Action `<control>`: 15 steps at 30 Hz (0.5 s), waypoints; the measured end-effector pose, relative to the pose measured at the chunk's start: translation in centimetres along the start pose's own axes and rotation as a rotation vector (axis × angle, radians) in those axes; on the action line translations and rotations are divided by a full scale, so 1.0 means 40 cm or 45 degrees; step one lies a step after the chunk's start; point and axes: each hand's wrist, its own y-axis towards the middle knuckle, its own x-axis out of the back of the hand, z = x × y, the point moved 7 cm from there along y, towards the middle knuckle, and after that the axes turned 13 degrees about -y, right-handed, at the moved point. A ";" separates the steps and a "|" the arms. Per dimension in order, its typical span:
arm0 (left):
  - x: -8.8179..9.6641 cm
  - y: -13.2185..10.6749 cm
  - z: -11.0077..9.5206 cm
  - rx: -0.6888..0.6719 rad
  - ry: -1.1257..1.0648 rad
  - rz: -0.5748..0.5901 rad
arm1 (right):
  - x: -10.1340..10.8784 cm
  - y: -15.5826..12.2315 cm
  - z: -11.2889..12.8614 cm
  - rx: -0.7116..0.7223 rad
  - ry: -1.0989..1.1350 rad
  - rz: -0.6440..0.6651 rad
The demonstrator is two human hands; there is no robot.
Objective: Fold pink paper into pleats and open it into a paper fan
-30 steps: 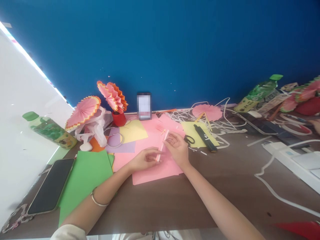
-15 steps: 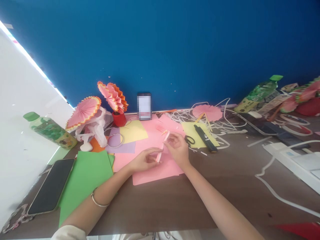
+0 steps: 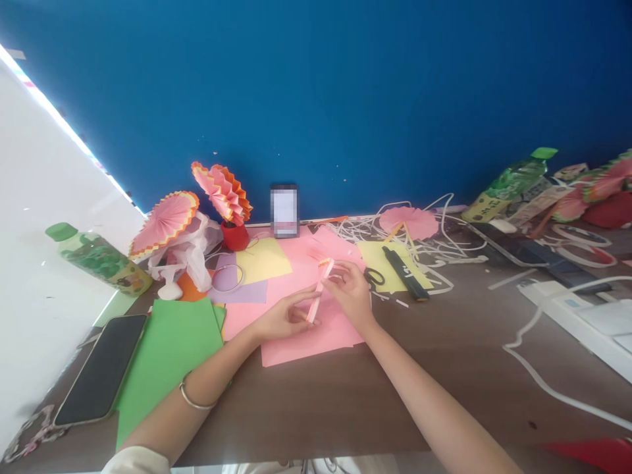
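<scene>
A narrow folded pink paper strip [image 3: 318, 290] stands tilted over a pink paper sheet [image 3: 316, 332] on the brown table. My left hand [image 3: 284, 318] pinches the strip's lower end. My right hand [image 3: 351, 293] pinches its upper part near the orange-tipped top. Both hands rest over the pink sheet, fingers closed on the strip.
A green sheet [image 3: 165, 355] and a dark phone [image 3: 101, 368] lie at the left. Two paper fans [image 3: 165, 220] stand behind, near a red cup [image 3: 236, 235]. Scissors [image 3: 374, 276], a black marker [image 3: 405, 272], white strips [image 3: 434, 243], a green bottle [image 3: 99, 258] and another bottle [image 3: 511, 182] surround.
The strip has tilted slightly and both hands have shifted a little along it; otherwise the scene is the same.
</scene>
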 end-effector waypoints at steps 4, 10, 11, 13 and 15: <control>-0.005 -0.001 -0.005 -0.002 0.000 0.023 | 0.005 0.006 0.008 0.014 0.013 0.008; -0.007 -0.002 -0.005 0.006 -0.014 0.037 | 0.015 0.014 0.008 -0.017 0.041 -0.012; -0.008 -0.002 -0.007 0.006 -0.016 0.041 | 0.017 0.015 0.006 -0.041 0.045 -0.021; -0.010 -0.002 -0.010 0.007 -0.014 0.050 | 0.020 0.015 -0.002 -0.101 0.063 -0.037; -0.014 -0.003 -0.014 0.007 -0.002 0.064 | 0.020 0.013 -0.010 -0.171 0.111 -0.035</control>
